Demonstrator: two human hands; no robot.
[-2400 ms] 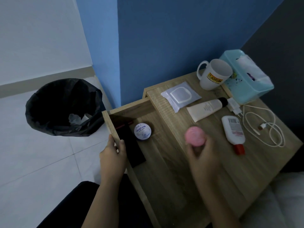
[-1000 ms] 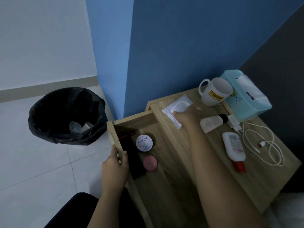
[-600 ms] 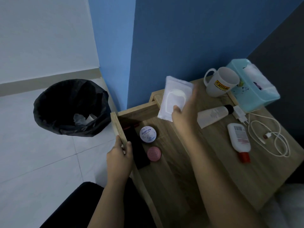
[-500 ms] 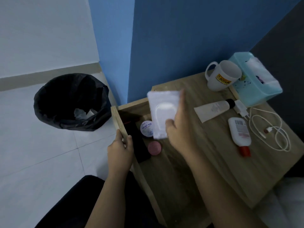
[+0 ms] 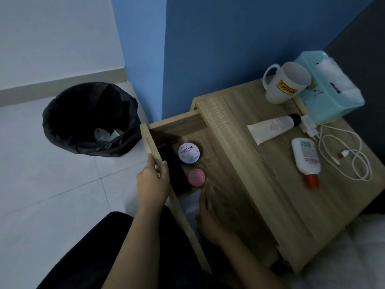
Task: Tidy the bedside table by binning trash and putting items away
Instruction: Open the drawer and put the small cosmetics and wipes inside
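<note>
Found the drawer point(image 5: 154, 144) pulled out, with the left hand point(image 5: 153, 181) clamped on its front wall, pinching the board between thumb and fingers. Counted inside it, just beyond the right hand point(image 5: 210, 219), a pink jar point(image 5: 196, 177); farther beyond, a white jar point(image 5: 189, 153) lettered MOIST HYA; right beside the left hand's fingers, a flat black item point(image 5: 174, 170) with a thin red item point(image 5: 166, 143) at its far end. Saw the white wipes packet point(image 5: 190, 203) down in the drawer too, between the two hands and touching the right one. Could not tell a grip from a mere touch there, owing to blur.

Noted well beyond the left hand, on the floor, a bin point(image 5: 62, 122) lined in black and holding crumpled pale trash point(image 5: 103, 134). Noted far beyond the right hand a teal tissue box point(image 5: 331, 103) with white tissue point(image 5: 333, 74) at its top, just beside a white mug point(image 5: 286, 84). Saw on the bedside table point(image 5: 260, 195), well apart from both hands, a pale tube point(image 5: 273, 128), a white bottle point(image 5: 306, 159) with a red cap, a white charger point(image 5: 309, 128) and its looped cable point(image 5: 343, 153).

Half a second before, had the packet raised over the jars in the right hand; now found both lowered into the drawer's near part. Kept the same left-hand hold on the drawer front. Found jars, black item and tabletop things unmoved.
</note>
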